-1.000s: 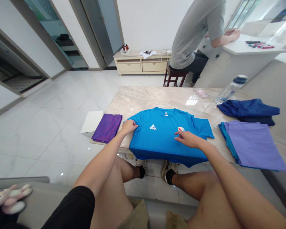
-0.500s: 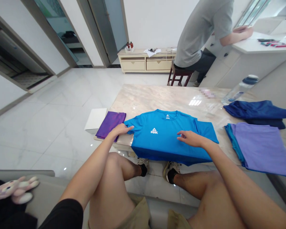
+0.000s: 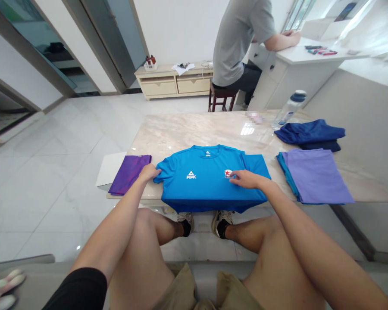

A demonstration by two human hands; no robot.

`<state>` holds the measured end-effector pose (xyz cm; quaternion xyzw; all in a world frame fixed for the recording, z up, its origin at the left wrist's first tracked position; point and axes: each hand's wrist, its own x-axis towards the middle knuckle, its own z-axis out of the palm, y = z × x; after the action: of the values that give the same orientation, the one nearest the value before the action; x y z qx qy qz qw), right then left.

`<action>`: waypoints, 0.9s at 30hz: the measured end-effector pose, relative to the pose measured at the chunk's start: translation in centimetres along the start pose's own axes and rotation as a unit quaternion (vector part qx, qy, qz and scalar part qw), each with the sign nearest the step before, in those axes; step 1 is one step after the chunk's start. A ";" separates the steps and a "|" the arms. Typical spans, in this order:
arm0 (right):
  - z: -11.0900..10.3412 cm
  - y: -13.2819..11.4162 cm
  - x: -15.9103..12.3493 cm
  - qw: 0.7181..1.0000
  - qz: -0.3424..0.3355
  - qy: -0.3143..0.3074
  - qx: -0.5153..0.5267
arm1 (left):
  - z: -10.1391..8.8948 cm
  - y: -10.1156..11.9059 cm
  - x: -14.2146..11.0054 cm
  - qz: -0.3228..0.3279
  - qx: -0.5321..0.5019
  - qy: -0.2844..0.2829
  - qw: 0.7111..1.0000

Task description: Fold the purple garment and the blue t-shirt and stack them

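A blue T-shirt point(image 3: 200, 185) with white chest lettering lies front up across the marble-topped table point(image 3: 168, 129), its lower part hanging over the near edge. At its left sleeve end, my left hand point(image 3: 149, 172) is closed on the bunched cuff. My right hand point(image 3: 247, 179) hovers over or lightly touches the shirt's chest beside a red-and-white badge point(image 3: 228, 173); its fingers are slightly bent and apart, holding nothing. Left of the shirt lies a folded purple garment point(image 3: 129, 174).
On the right are a folded lavender garment point(image 3: 317, 174) over teal cloth, a dark blue garment point(image 3: 310, 131) and a clear bottle point(image 3: 289, 110). A white box point(image 3: 108, 168) stands at the left. Beyond, a person in grey point(image 3: 236, 43) sits at a white counter point(image 3: 310, 58).
My left hand has drawn the sleeve outward, and the cuff is now bunched. My right hand has shifted off the badge, which now shows. The view has swung to the right.
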<state>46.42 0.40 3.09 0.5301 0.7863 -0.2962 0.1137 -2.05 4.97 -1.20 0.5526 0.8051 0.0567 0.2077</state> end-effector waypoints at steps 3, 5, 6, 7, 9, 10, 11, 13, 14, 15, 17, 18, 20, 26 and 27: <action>-0.2 0.3 -0.4 1.000 0.012 -0.009 0.004 | -0.5 0.3 -0.1 0.009 -0.007 -0.001 1.000; -0.3 0.6 -0.6 0.999 0.022 -0.017 0.017 | -0.8 0.6 -0.3 0.009 -0.017 0.010 1.000; -0.4 0.8 -0.7 0.999 0.025 -0.020 0.027 | -1.0 0.8 -0.4 0.009 -0.024 0.018 1.000; -0.3 1.0 -0.8 0.999 0.027 -0.021 0.037 | -1.1 1.0 -0.6 0.009 -0.032 0.025 0.999; -0.2 1.3 -1.0 0.998 0.028 -0.018 0.056 | -1.2 1.3 -1.0 0.009 -0.050 0.036 0.998; -0.2 1.5 -1.0 0.998 0.029 -0.017 0.062 | -1.3 1.5 -1.2 0.009 -0.057 0.042 0.997; -0.1 1.6 -1.1 0.997 0.031 -0.015 0.066 | -1.3 1.6 -1.4 0.009 -0.060 0.050 0.997; 0.0 1.7 -1.1 0.997 0.035 -0.015 0.069 | -1.5 1.9 -1.8 0.010 -0.056 0.071 0.996; 0.1 1.7 -1.1 0.997 0.035 -0.016 0.071 | -1.6 2.1 -1.9 0.012 -0.050 0.083 0.995; 0.1 1.7 -1.1 0.997 0.036 -0.018 0.074 | -1.7 2.3 -2.0 0.015 -0.044 0.093 0.995; 0.0 1.6 -1.2 0.996 0.039 -0.021 0.079 | -1.9 3.1 -2.2 0.029 -0.026 0.107 0.994; 0.0 1.5 -1.2 0.996 0.042 -0.023 0.080 | -1.9 3.7 -2.3 0.038 -0.015 0.110 0.993; -0.1 1.5 -1.3 0.995 0.048 -0.027 0.082 | -1.7 5.5 -2.8 0.058 0.002 0.110 0.992; 0.2 1.7 -1.7 0.994 0.045 -0.018 0.099 | 1.2 12.5 -4.2 0.153 -0.287 -0.014 0.946; 0.3 1.8 -1.7 0.993 0.047 -0.013 0.105 | 1.7 13.2 -4.2 0.165 -0.325 -0.019 0.931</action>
<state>48.73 -0.62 3.05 0.5714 0.7238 -0.3784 0.0810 11.33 5.96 2.66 0.5806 0.6363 0.3382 0.3791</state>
